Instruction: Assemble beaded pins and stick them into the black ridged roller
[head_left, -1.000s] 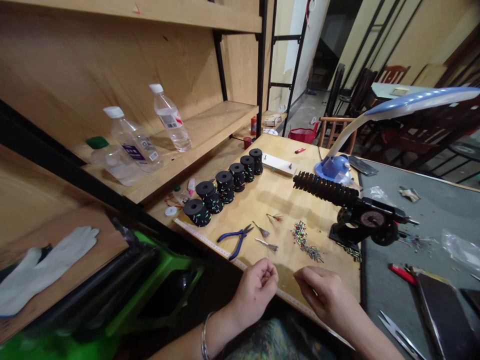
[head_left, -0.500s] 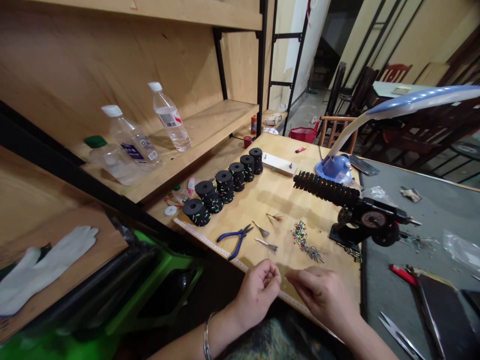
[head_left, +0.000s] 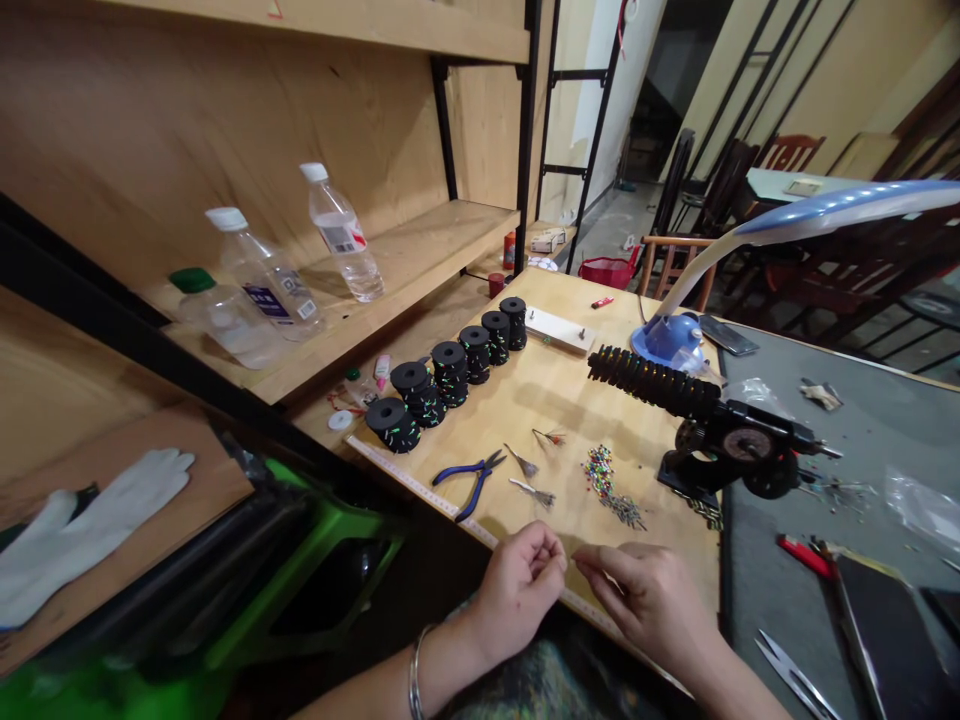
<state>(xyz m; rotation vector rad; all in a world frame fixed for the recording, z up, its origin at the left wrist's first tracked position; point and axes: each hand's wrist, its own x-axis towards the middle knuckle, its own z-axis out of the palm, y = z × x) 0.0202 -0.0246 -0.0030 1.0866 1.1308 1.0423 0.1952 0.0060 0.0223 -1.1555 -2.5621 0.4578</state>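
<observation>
My left hand point(head_left: 525, 580) is closed in a pinch over the table's near edge. Facing it, a small gap away, my right hand point(head_left: 637, 590) also pinches with its fingertips; whatever either one holds is too small to make out. Just beyond them lie a pile of multicoloured beads point(head_left: 599, 470) and a heap of small grey metal pieces point(head_left: 624, 511). Small bundles of fine wire-like strands point(head_left: 534, 492) rest to the left of the beads. Blue-handled pliers point(head_left: 471, 482) lie with their jaws slightly apart near the ruler strip point(head_left: 420, 487) along the edge.
Black foam spools point(head_left: 393, 425) stand in a row at the left. A black winding device point(head_left: 739, 440) with a ribbed roll and a blue lamp point(head_left: 667, 338) are at the right. Scissors point(head_left: 795, 670) lie on the grey surface. Bottles point(head_left: 346, 240) stand on the shelf.
Both hands keep their pinched pose, with only slight finger movement. The view has shifted very slightly; the objects on the table stay in place.
</observation>
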